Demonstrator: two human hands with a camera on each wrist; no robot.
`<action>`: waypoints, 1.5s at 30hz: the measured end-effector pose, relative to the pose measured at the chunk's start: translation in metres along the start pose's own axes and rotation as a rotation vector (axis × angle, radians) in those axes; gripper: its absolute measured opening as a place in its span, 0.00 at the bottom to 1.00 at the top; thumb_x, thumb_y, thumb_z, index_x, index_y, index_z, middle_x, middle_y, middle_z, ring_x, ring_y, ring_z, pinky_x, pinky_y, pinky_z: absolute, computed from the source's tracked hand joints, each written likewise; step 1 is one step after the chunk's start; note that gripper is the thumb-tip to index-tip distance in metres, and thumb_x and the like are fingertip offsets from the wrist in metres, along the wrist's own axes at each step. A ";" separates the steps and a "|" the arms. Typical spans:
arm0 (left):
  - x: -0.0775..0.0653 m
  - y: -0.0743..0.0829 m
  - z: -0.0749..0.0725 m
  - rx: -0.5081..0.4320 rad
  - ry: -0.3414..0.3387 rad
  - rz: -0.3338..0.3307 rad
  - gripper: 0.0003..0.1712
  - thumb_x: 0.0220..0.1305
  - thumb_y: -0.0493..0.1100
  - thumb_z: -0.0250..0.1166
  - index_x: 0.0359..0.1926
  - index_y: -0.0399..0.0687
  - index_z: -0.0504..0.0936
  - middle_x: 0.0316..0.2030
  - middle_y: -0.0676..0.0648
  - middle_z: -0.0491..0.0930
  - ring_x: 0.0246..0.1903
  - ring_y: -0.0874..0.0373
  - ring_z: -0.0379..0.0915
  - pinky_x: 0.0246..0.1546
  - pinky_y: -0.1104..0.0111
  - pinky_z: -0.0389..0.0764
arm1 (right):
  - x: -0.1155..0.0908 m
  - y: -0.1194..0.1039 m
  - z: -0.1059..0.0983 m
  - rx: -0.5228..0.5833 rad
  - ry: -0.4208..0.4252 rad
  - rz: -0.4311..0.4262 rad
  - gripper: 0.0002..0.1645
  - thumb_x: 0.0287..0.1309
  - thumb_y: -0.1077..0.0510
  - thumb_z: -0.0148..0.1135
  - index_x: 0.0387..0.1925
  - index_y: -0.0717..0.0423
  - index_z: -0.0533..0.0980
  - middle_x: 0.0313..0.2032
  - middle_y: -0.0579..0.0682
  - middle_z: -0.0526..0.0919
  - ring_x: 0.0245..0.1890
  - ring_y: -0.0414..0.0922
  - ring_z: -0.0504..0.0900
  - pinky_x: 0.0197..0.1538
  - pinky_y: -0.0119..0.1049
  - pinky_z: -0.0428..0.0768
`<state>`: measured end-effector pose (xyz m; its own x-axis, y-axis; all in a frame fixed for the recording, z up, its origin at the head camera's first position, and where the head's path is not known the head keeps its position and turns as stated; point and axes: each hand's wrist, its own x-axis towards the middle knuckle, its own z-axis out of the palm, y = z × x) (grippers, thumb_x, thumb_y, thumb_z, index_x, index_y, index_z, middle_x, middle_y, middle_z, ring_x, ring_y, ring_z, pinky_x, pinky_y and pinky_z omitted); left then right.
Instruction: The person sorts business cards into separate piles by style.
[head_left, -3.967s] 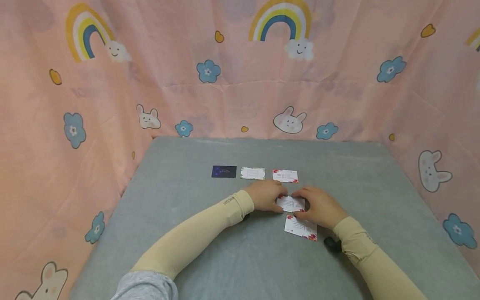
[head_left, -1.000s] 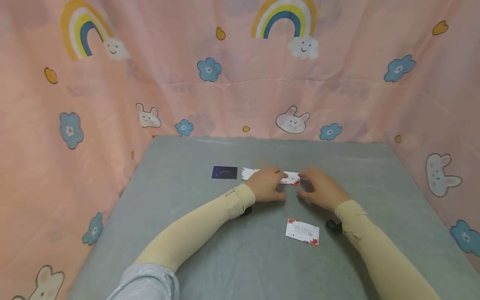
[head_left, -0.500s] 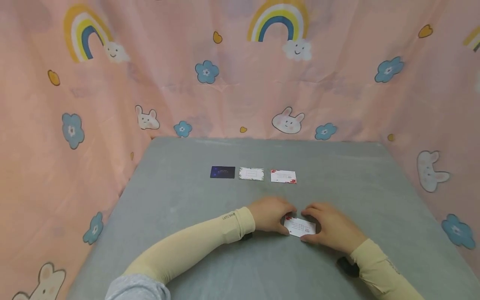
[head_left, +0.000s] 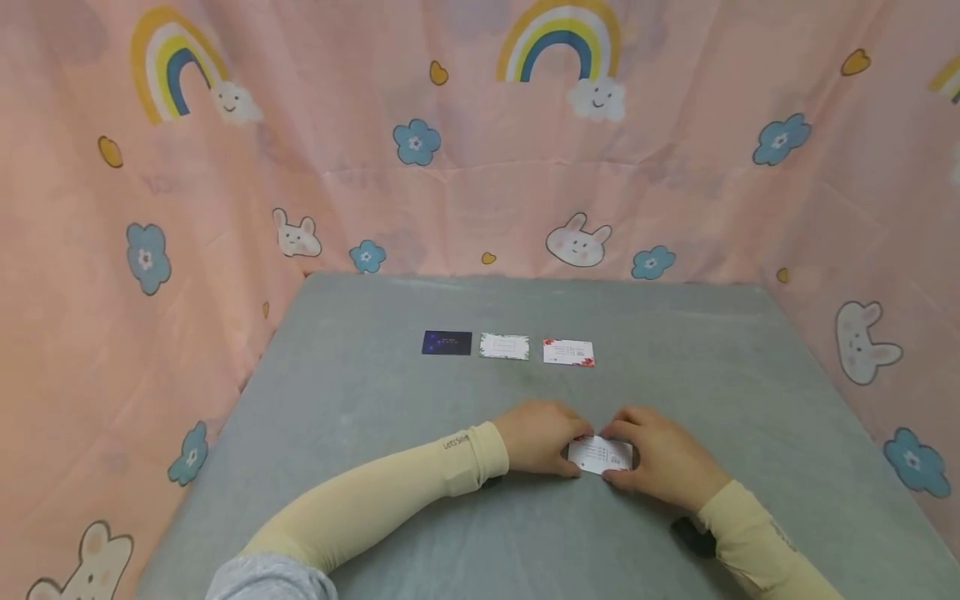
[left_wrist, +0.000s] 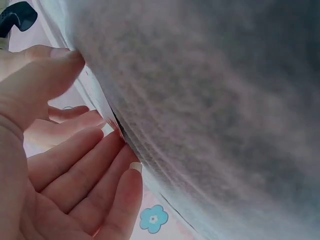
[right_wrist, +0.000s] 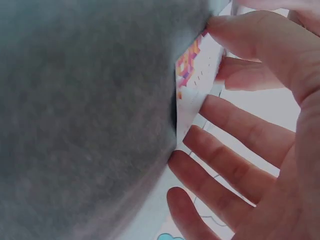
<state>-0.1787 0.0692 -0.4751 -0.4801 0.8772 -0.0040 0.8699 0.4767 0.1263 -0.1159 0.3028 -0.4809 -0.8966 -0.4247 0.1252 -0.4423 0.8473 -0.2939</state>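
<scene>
In the head view, a white business card (head_left: 600, 455) with red floral corners lies between both hands on the right half of the table. My left hand (head_left: 542, 438) holds its left end, thumb at the near edge and fingers at the far edge. My right hand (head_left: 664, 455) grips the right end the same way, covering that corner. Seen from the right wrist, the card (right_wrist: 195, 85) shows its orange and purple pattern, with the thumb and fingertips at its edges. From the left wrist, only a thin strip of it shows by the fingertips (left_wrist: 131, 165).
Farther back, three business card spots form a row: a dark blue card (head_left: 447, 342), a white card with a leafy border (head_left: 504, 347), and a white card with red corners (head_left: 568, 352). A pink patterned curtain (head_left: 480, 200) hangs behind the grey table (head_left: 360, 375).
Both hands placed one floral card at the row's right end, let go, and came back toward the front. They now hold the other floral card, which has turned slightly straighter.
</scene>
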 end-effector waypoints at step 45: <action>0.049 -0.073 -0.017 0.023 0.078 -0.337 0.41 0.69 0.57 0.73 0.77 0.49 0.74 0.68 0.48 0.83 0.66 0.54 0.82 0.62 0.61 0.85 | 0.104 0.042 -0.005 0.039 -0.036 0.148 0.39 0.60 0.52 0.79 0.68 0.62 0.77 0.61 0.62 0.84 0.53 0.57 0.85 0.61 0.59 0.84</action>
<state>-0.2675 0.0770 -0.4678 -0.7473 0.6635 0.0347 0.6628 0.7409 0.1081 -0.2276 0.2965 -0.4753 -0.9505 -0.3076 0.0443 -0.3036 0.8886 -0.3437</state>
